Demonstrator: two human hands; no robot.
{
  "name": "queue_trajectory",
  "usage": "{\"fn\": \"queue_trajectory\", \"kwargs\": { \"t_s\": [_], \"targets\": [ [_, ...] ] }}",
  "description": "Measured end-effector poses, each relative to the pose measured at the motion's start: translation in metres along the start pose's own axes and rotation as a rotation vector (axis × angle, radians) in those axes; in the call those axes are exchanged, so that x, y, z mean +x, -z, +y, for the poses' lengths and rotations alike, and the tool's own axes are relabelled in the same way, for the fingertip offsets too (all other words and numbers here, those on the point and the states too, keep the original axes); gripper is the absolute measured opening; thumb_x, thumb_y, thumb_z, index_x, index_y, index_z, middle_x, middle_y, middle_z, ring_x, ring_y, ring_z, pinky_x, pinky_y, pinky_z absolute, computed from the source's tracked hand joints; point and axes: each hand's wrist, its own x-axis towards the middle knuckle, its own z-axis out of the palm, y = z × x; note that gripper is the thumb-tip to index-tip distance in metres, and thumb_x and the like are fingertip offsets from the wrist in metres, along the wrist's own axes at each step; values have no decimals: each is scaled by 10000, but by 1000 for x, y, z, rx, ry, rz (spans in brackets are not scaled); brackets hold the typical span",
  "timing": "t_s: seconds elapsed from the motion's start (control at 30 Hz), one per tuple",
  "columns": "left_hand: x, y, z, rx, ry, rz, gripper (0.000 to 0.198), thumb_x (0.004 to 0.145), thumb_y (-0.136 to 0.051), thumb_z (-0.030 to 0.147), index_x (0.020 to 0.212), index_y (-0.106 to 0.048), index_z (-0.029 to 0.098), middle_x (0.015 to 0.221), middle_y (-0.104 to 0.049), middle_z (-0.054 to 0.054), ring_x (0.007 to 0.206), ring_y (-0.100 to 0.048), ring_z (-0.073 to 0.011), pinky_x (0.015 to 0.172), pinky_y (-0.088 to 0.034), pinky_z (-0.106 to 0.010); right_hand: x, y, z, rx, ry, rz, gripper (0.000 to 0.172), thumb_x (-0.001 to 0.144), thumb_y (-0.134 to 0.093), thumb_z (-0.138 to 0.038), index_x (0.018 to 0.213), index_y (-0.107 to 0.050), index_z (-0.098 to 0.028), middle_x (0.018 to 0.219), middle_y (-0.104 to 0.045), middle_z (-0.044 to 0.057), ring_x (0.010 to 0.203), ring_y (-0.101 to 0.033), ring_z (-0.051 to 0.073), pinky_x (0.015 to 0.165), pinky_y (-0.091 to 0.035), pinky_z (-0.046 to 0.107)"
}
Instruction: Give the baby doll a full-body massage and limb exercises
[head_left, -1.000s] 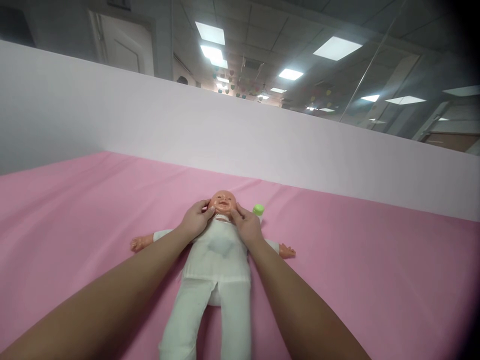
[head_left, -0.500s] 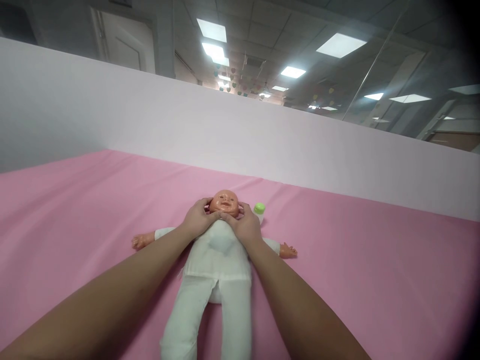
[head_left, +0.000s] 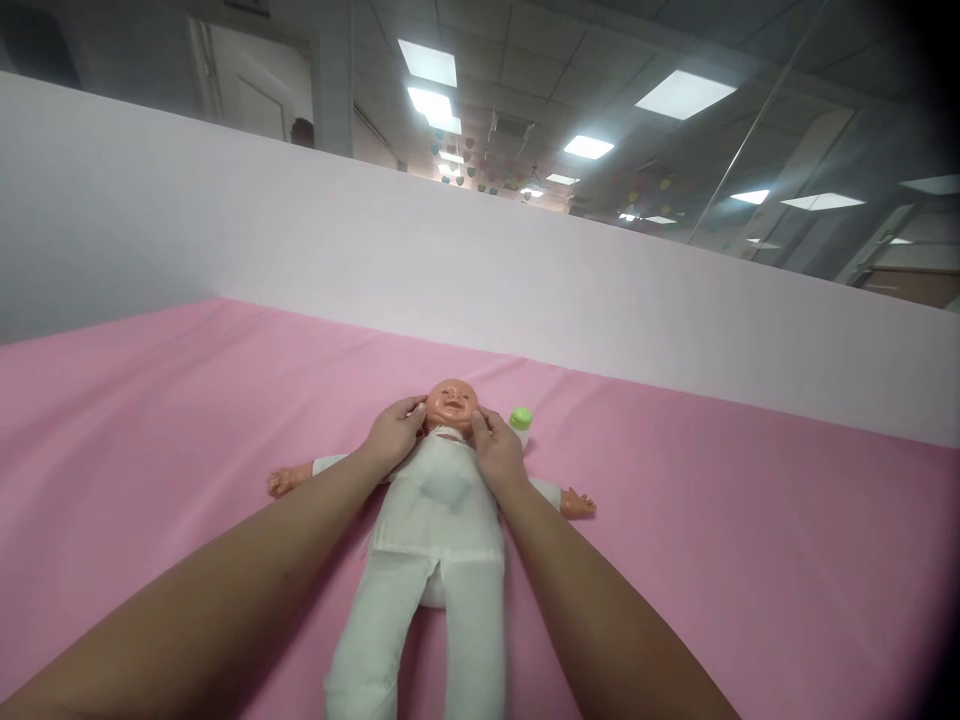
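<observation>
A baby doll [head_left: 439, 500] in white cloth clothes lies on its back, arms spread out, its head away from me. My left hand [head_left: 399, 430] cups the left side of the doll's head, with the thumb along the cheek and the fingertips partly hidden. On the other side, my right hand [head_left: 498, 448] holds the head near the cheek and jaw, its fingers partly behind it. The doll's neck shows between my two hands. A small bottle with a green cap [head_left: 521, 420] stands just beyond my right hand.
The doll lies on a pink sheet [head_left: 712, 520] with soft folds. A white wall panel [head_left: 480, 265] runs along the far side. Above it are a dark glass surface, ceiling lights [head_left: 589, 147] and a door [head_left: 259, 90], with part of a person's head [head_left: 302, 132] by the door.
My thumbs have moved apart, from under the doll's chin to the sides of its head, so the neck shows. A person's head has appeared by the door.
</observation>
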Motion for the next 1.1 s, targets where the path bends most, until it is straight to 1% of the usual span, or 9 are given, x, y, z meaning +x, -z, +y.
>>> {"fn": "queue_trajectory", "kwargs": {
  "t_s": [0.1,0.2,0.27,0.33,0.53,0.77,0.87,0.97,1.1],
  "targets": [
    [-3,1,5,55,-34,8,582,896,-581,634,1272,-719,211,1098,-774,-97,1056,-708,-299,924,-551,-411,-1,0,-2,-44,-9,1,495,986,-511,-605,1242,-693,-222,1123,-770,72,1000,-713,222,927,-530,344],
    [-7,1,10,132,-60,0,655,772,-743,631,1282,-707,222,1228,-739,-112,1130,-683,-336,964,-540,-425,-2,-1,-3,-79,-28,-13,623,819,-716,-676,1234,-675,-212,1058,-769,79,922,-714,236,830,-546,334],
    [-8,0,11,178,-65,-3,729,741,-778,630,1324,-672,207,1277,-715,-130,1142,-680,-348,958,-545,-433,-2,-1,-4,-93,-38,-16,697,728,-794,-689,1223,-669,-214,1032,-767,77,881,-711,241,779,-548,332],
    [-9,0,11,215,-70,-4,723,776,-749,635,1349,-651,206,1293,-704,-134,1138,-684,-340,958,-546,-435,-2,-1,-4,-97,-41,-12,676,738,-792,-679,1219,-671,-219,1046,-766,76,891,-711,243,784,-550,337],
    [-8,4,13,277,-81,12,607,887,-625,627,1358,-669,247,1337,-692,-103,1142,-685,-326,1021,-511,-452,0,2,0,-51,-5,-27,482,930,-622,-602,1253,-699,-253,1187,-762,52,1049,-711,225,933,-540,335],
    [-6,6,11,246,-86,-7,553,982,-488,585,1384,-661,246,1334,-714,-67,1200,-672,-280,1055,-508,-401,2,2,3,-39,-23,-23,549,1031,-384,-615,1177,-739,-223,1048,-786,57,973,-721,229,894,-544,345],
    [-8,5,13,242,-95,-25,584,929,-584,607,1377,-654,239,1330,-712,-73,1166,-688,-282,1021,-534,-391,0,1,0,-58,-26,-19,537,948,-557,-649,1234,-703,-219,1100,-774,68,984,-716,232,887,-542,338],
    [-10,4,16,258,-88,-25,674,831,-706,638,1352,-641,215,1287,-715,-101,1089,-710,-296,935,-576,-397,-1,-1,-3,-80,-33,-30,652,776,-766,-666,1235,-680,-212,1075,-769,79,939,-718,244,822,-553,333],
    [-11,4,18,295,-89,-25,661,843,-689,648,1336,-629,211,1302,-680,-115,1080,-699,-288,929,-576,-403,-2,-2,-2,-103,-40,-19,681,724,-804,-676,1197,-662,-207,1017,-765,83,909,-715,252,788,-551,340]
  ]
}}
